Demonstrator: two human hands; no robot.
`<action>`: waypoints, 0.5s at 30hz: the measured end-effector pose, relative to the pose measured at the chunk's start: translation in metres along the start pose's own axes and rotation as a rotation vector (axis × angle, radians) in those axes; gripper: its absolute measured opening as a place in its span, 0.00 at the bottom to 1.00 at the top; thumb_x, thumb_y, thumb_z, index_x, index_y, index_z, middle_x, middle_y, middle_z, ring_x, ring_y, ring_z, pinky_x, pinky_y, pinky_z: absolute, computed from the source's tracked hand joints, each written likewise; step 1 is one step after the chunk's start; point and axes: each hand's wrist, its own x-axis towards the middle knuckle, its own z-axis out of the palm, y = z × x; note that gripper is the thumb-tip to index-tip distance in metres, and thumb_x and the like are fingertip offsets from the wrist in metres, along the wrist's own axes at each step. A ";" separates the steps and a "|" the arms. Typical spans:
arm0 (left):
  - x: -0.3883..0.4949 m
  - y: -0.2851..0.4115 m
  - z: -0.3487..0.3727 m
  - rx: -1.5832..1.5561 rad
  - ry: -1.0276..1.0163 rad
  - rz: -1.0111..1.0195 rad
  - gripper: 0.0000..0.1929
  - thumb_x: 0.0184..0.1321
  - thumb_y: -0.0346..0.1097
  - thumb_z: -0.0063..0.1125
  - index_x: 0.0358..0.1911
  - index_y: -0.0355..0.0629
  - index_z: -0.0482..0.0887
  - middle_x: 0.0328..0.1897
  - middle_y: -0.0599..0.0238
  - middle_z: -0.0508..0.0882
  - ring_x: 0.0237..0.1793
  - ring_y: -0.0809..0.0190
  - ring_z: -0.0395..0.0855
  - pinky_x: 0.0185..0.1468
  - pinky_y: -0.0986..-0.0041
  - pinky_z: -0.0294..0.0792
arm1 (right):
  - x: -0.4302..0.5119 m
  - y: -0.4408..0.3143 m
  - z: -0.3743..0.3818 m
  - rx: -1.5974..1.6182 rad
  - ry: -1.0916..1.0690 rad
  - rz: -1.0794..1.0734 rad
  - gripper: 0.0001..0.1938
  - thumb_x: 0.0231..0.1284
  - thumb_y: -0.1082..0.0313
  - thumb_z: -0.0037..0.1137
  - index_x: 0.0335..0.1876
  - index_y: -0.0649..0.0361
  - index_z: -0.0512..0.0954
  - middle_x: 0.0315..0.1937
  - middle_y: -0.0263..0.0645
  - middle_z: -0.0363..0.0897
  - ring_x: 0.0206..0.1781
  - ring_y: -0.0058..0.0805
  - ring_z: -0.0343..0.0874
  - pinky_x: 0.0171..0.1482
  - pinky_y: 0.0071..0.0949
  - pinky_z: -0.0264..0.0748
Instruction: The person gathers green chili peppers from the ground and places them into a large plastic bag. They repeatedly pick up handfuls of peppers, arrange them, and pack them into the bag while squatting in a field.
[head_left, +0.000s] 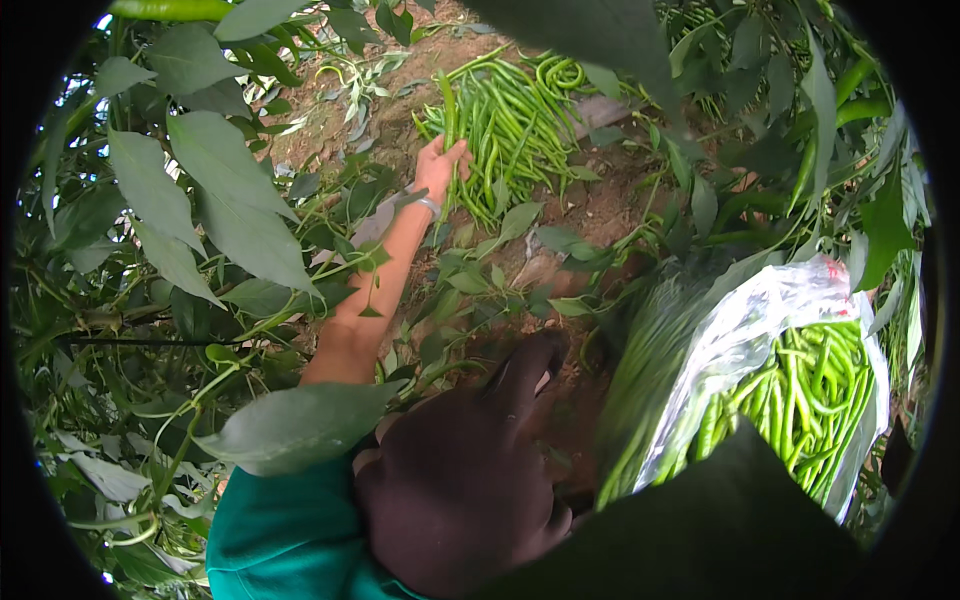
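Note:
My left hand (442, 166) reaches forward and is closed around a long green chili pepper (449, 109), which sticks out beyond the fingers. It is at the left edge of a heap of long green chili peppers (517, 124) lying on the soil. Some fingertips are hidden among the peppers, so I cannot tell if it grips more than one. A bracelet (430, 205) circles the wrist. My right hand is out of view. To the right, a clear plastic bag (739, 326) stands with its mouth spread, filled with the same kind of peppers (802, 397).
Leafy pepper plants (217, 180) crowd the left side, and more foliage (795, 112) with hanging peppers is on the right. A large dark leaf (675, 525) covers the lower right. My bent leg (457, 480) in dark trousers is below, above bare brown soil (600, 180).

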 end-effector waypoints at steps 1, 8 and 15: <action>-0.002 0.000 0.003 -0.114 -0.002 0.029 0.08 0.69 0.30 0.56 0.49 0.37 0.77 0.24 0.67 0.79 0.16 0.69 0.70 0.20 0.73 0.63 | -0.009 -0.008 0.018 0.028 0.007 -0.014 0.07 0.67 0.75 0.58 0.41 0.72 0.83 0.36 0.49 0.86 0.32 0.37 0.85 0.40 0.30 0.83; 0.006 -0.045 0.060 0.675 0.202 0.216 0.18 0.51 0.43 0.77 0.30 0.33 0.87 0.24 0.59 0.86 0.24 0.62 0.81 0.32 0.67 0.74 | -0.047 -0.045 0.091 0.083 -0.321 0.037 0.06 0.61 0.75 0.62 0.39 0.70 0.83 0.35 0.48 0.86 0.36 0.39 0.87 0.43 0.31 0.83; 0.012 -0.016 0.074 0.282 0.032 -0.179 0.14 0.57 0.38 0.73 0.38 0.35 0.86 0.14 0.71 0.75 0.11 0.68 0.65 0.18 0.71 0.61 | -0.043 -0.038 0.159 0.148 -0.031 -0.287 0.10 0.70 0.73 0.51 0.50 0.69 0.79 0.33 0.44 0.85 0.36 0.35 0.86 0.41 0.28 0.81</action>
